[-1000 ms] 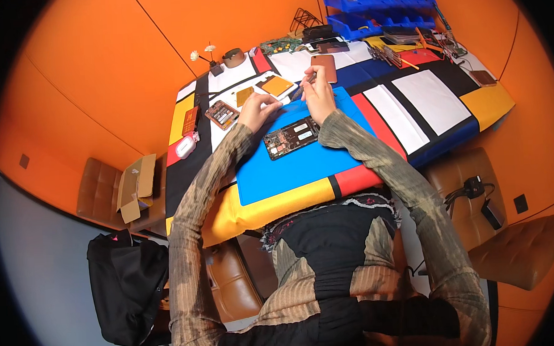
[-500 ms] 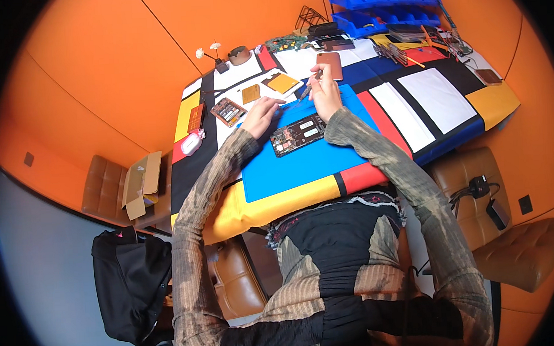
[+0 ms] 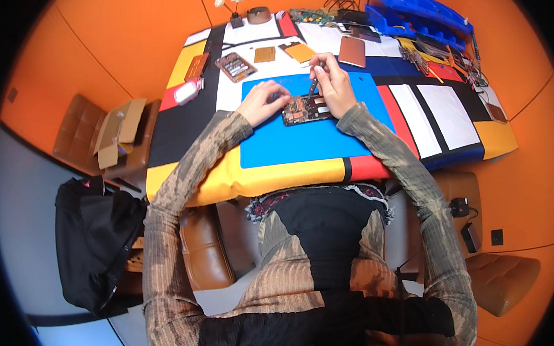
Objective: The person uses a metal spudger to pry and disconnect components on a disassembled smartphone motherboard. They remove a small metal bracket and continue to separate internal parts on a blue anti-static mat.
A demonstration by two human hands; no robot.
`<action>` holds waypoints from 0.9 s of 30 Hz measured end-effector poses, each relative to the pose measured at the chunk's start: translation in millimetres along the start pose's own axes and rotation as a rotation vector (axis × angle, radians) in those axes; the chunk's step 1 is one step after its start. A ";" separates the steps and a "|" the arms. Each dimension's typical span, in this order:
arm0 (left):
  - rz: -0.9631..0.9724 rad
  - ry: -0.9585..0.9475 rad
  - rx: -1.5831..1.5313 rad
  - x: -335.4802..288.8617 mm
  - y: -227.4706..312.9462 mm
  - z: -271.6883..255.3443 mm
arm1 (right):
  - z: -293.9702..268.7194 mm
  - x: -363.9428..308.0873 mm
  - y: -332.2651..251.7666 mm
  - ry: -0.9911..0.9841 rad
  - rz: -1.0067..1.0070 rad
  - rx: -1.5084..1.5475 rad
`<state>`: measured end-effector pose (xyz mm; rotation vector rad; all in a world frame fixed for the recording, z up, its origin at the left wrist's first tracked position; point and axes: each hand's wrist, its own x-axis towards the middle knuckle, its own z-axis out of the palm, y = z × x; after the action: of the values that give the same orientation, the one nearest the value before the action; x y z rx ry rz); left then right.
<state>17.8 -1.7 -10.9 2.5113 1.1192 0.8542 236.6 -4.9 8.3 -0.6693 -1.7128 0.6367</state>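
Note:
An opened phone lies on the blue work mat, its circuit board and inner parts bare. My right hand grips a slim dark screwdriver that slants down to the top edge of the phone. The heel of that hand rests by the phone's right end. At the opposite end is my left hand, its bent fingers and thumb close together at the phone's upper left corner, apparently pinching its edge. Its fingertips partly cover that corner, so the exact contact is hard to see.
Beyond the mat lie a second opened phone, a yellow-brown square piece and a brown phone cover. A white case sits at left. Blue bins and several tools stand at the far right.
Both hands have come back from beyond the phone to its ends. The screwdriver's tip has moved from over the mat to the phone. The whole view has shifted.

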 end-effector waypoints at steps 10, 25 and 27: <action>-0.025 -0.013 -0.045 0.3 -7.0 0.4 | -1.1 -2.4 -6.9 -0.136 0.017 -0.102; -0.059 -0.050 -0.061 1.1 -3.5 -2.0 | 3.9 -4.3 -3.6 -0.095 -0.090 -0.085; -0.068 -0.053 -0.079 1.3 -3.6 -2.0 | 1.5 -3.6 -3.9 -0.147 -0.043 -0.122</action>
<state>15.1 1.7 -10.4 2.4035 1.1250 0.7930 235.4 -10.3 8.3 -0.6830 -1.9099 0.5660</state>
